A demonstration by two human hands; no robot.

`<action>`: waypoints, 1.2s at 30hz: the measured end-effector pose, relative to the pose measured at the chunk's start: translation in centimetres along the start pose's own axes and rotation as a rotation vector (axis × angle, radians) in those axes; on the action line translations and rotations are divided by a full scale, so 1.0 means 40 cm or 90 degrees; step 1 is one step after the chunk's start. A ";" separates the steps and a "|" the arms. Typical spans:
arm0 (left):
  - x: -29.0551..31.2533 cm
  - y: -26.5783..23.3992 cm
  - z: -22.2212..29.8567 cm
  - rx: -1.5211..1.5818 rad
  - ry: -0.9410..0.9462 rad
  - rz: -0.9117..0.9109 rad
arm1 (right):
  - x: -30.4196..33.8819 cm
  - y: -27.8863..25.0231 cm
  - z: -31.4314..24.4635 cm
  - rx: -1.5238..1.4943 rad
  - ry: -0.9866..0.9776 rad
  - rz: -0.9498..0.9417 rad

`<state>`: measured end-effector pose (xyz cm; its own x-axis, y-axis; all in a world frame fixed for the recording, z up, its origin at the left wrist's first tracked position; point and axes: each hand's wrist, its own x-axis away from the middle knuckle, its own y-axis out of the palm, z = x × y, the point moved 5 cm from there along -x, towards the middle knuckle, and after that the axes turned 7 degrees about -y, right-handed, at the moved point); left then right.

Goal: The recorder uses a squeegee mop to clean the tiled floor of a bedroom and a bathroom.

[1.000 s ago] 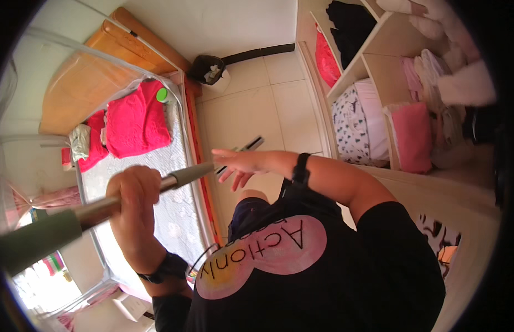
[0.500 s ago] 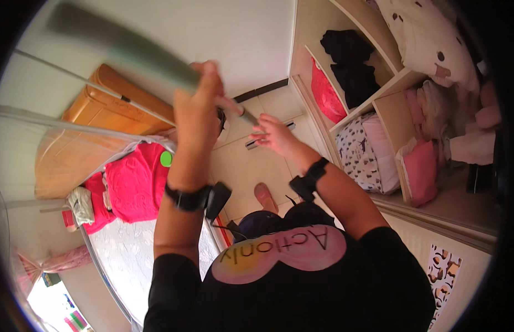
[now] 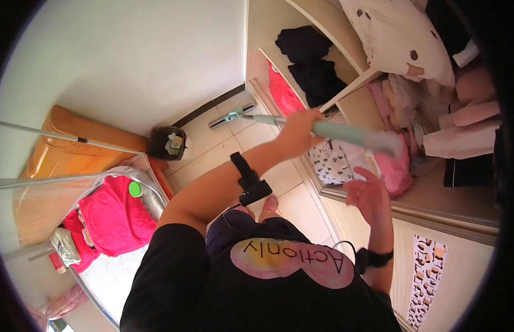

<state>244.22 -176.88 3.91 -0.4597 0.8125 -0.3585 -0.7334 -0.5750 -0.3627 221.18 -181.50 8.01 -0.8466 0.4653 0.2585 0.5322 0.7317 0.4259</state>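
Note:
My left hand [image 3: 301, 133] is closed around the pole of a mop [image 3: 340, 133], whose pale green grip slants up to the right past the wardrobe opening. The grip's upper end is blurred. At the lower end, the flat mop head [image 3: 233, 115] with its light teal joint lies on the floor tiles close to the far wall. Apart from the mop, my right hand [image 3: 370, 199] hangs open below the grip, its fingers spread and nothing in them.
A dark bin [image 3: 167, 143] with a bag in it stands by the wall, beside the wooden headboard [image 3: 74, 160]. Pink bedding [image 3: 116, 216] lies on the bed at left. The open wardrobe [image 3: 351, 83] at right holds folded clothes, pillows and hanging garments.
The mop's grip end has swung from the upper left to the right. My right hand has let go of the lower pole and drawn back; my left hand still grips the mop.

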 end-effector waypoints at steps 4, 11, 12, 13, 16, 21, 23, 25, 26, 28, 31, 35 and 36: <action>0.093 0.243 -0.004 -0.066 0.035 -0.499 | 0.122 -0.025 -0.076 -0.048 0.098 0.003; 0.249 0.503 -0.291 -0.060 -0.078 -0.914 | 0.282 -0.123 -0.019 0.340 0.385 0.047; 0.251 0.509 -0.309 -0.053 -0.076 -0.919 | 0.269 -0.110 -0.019 0.494 0.485 0.037; 0.254 0.491 -0.341 -0.194 -0.078 -0.883 | 0.258 -0.100 -0.028 0.648 0.579 0.018; 0.273 0.483 -0.433 -0.386 -0.069 -0.801 | 0.206 -0.095 0.020 1.038 0.431 -0.048; 0.333 0.543 -0.491 -0.317 -0.069 -0.880 | 0.278 -0.137 0.110 1.102 0.509 0.053; 0.354 0.579 -0.459 -0.371 -0.005 -0.902 | 0.319 -0.154 0.125 1.122 0.538 0.054; 0.368 0.574 -0.441 -0.353 -0.009 -0.937 | 0.345 -0.173 0.145 1.150 0.507 0.049; 0.352 0.564 -0.445 -0.358 0.001 -0.926 | 0.343 -0.174 0.148 1.158 0.487 0.065; 0.315 0.532 -0.451 -0.365 0.002 -0.929 | 0.313 -0.147 0.134 1.129 0.432 0.099; 0.294 0.522 -0.532 -0.371 -0.070 -0.868 | 0.234 -0.141 0.136 1.081 0.402 0.113; 0.266 0.452 -0.648 -0.439 -0.190 -0.859 | 0.114 -0.119 0.202 1.003 0.443 0.070; 0.261 0.440 -0.664 -0.466 -0.168 -0.869 | 0.098 -0.119 0.215 0.990 0.445 0.072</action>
<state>239.81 -181.06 -29.07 0.1932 0.6856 0.7019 -0.2955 0.7228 -0.6247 215.39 -178.87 -0.46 -0.4235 0.5649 0.7082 -0.2671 0.6692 -0.6935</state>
